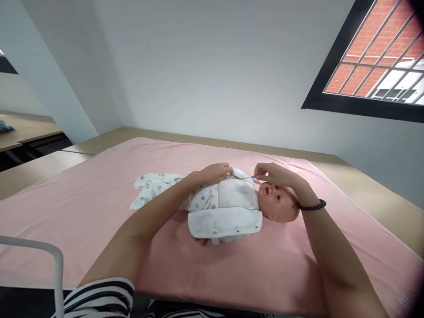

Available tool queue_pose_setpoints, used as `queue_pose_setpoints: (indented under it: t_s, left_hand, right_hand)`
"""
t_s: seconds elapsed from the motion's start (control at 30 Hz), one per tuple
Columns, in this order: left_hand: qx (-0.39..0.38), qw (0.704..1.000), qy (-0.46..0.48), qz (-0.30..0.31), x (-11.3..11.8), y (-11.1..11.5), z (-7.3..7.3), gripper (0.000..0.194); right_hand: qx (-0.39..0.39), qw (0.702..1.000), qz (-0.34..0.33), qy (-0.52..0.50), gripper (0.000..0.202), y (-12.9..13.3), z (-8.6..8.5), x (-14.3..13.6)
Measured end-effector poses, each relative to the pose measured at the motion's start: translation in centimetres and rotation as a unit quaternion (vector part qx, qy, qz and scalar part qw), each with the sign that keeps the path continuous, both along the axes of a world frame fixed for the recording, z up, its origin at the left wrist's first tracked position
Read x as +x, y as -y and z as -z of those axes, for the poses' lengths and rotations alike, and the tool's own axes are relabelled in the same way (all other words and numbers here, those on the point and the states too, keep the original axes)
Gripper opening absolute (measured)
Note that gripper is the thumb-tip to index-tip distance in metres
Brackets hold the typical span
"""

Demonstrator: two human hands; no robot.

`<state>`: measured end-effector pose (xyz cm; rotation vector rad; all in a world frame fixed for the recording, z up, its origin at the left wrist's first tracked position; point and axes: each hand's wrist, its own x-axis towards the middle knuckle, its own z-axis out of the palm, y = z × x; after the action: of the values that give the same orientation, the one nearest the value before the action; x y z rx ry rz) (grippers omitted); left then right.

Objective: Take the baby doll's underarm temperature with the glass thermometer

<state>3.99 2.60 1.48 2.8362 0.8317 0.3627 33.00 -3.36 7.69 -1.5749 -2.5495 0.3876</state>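
Note:
A baby doll (278,203) lies on its back with its head toward the right. Its white patterned shirt (225,223) is spread apart at the front, baring the pale cloth torso (236,193). My left hand (215,172) reaches over the doll, fingers closed on the far edge of the shirt near the chest. Above the doll's chin, my right hand (273,173) pinches a small thin stick with a blue end (253,176); it points toward the far shoulder. Patterned white pants (202,198) cover the doll's lower body.
A pink blanket (99,185) covers most of the wooden table (371,187). A white curved metal rail (58,260) rises at the near left. Behind stands a white wall (215,75), with a barred window (374,66) at upper right. Another table (26,123) is at far left.

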Motion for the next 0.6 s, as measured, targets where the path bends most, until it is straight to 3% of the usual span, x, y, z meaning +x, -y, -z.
queue_pose_setpoints:
  t_s: [0.1, 0.17, 0.27, 0.37, 0.6]
  left_hand:
    - [-0.043, 0.998, 0.047, 0.022, -0.3, -0.6, 0.2, 0.028]
    - [-0.065, 0.993, 0.098, 0.001, -0.6, -1.1, 0.6, 0.031]
    - [-0.098, 0.972, 0.173, -0.126, -0.7, -2.0, 1.7, 0.05]
    - [-0.161, 0.941, 0.172, -0.241, -0.7, -2.8, 2.9, 0.062]
    - [-0.217, 0.939, 0.127, -0.233, -0.5, -3.5, 4.2, 0.065]
  right_hand:
    - [-0.033, 0.999, -0.012, 0.014, 0.016, 0.1, 0.2, -0.1]
    - [-0.033, 0.999, -0.01, 0.018, 0.017, 0.0, 0.4, -0.1]
    - [-0.026, 0.999, 0.02, 0.033, 0.015, -0.3, 0.6, -0.1]
    - [-0.022, 0.998, 0.05, 0.045, 0.012, -0.2, 0.7, -0.4]
    - [-0.027, 0.996, 0.045, 0.079, 0.011, 0.2, 0.3, -1.5]
